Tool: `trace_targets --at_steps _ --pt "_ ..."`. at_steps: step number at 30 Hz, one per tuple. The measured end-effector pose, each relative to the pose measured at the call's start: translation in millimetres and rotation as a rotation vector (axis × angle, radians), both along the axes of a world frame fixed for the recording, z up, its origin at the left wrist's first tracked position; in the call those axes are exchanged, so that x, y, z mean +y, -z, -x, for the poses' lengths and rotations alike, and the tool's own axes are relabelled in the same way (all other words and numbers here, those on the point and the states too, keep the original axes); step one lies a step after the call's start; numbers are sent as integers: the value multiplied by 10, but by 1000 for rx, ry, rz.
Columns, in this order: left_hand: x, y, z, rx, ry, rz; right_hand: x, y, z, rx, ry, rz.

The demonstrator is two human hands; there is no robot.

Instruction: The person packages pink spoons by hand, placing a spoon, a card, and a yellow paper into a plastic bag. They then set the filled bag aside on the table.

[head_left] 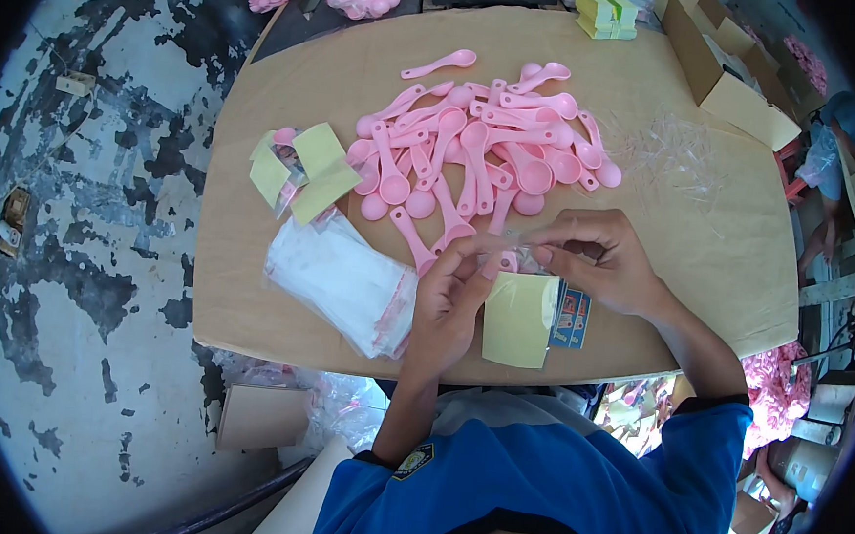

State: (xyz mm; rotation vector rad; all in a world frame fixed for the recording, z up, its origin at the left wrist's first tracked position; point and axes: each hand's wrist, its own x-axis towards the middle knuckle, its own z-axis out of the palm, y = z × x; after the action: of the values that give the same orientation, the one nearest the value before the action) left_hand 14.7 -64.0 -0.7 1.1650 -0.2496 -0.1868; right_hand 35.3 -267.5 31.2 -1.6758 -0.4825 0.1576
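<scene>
At the table's near side, my left hand pinches the upper left of a clear plastic bag. My right hand has its thumb and fingers closed on the bag's top edge from the other side. Inside the bag are a pale yellow card and what looks like the end of a pink spoon. Blue printed cards lie partly behind it on the right. Left of my left hand is a stack of flat clear bags. A pile of pink measuring spoons spreads beyond both hands.
Packed bags with yellow cards lie at the left. Thin clear strips are scattered at the right. A yellow card stack and an open cardboard box stand at the back. Part of another person shows at far right.
</scene>
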Motion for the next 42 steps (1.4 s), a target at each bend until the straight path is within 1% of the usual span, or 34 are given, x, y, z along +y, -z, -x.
trace_targets --at_steps 3,6,9,11,15,18,21,24,26,29,30,32,33,35,36,37,38,40,42 --pt "83 101 -6 19 -1 -5 -10 53 -11 -155 -22 18" --pt "97 53 -24 -120 -1 -88 -56 38 -68 -318 -84 88" --pt "45 -29 -12 -91 34 -30 -119 41 -123 -429 -135 151" --pt "56 -29 -17 -118 50 -44 -166 42 -147 -515 -184 213" --pt "67 -41 -4 -102 114 -28 -178 -7 -148 -602 -216 202" --pt "107 -25 -6 -192 145 -120 -220 -27 -145 -649 -231 229" --pt "152 79 -21 -239 176 -90 -219 -56 -127 -671 -236 242" --pt "134 103 -17 -161 200 134 -218 -91 -75 -673 -226 264" --pt "80 69 39 -160 171 68 -237 -155 -41 -661 -235 324" --pt "61 0 110 -103 112 -57 -281 -314 -43 -896 -111 470" --pt "73 -18 144 -68 99 -95 -250 -350 -11 -757 -87 395" --pt "124 -95 208 -91 141 -94 -176 -411 122 -470 -40 255" --pt "151 -144 249 -109 156 -88 -59 -477 188 -371 -126 314" --pt "289 -129 293 -100 189 -83 97 -436 223 -140 -163 390" --pt "410 -172 267 -118 120 -138 169 -389 182 -29 -179 426" --pt "565 -243 223 -134 55 -194 196 -304 97 -123 -206 408" --pt "725 -319 182 -143 -8 -249 242 -304 48 -153 -196 438" --pt "1081 -513 8 -253 -197 -350 428 -366 -46 -204 -170 499" --pt "1394 -820 -236 -325 -312 -324 654 -452 -160 -333 -202 621"
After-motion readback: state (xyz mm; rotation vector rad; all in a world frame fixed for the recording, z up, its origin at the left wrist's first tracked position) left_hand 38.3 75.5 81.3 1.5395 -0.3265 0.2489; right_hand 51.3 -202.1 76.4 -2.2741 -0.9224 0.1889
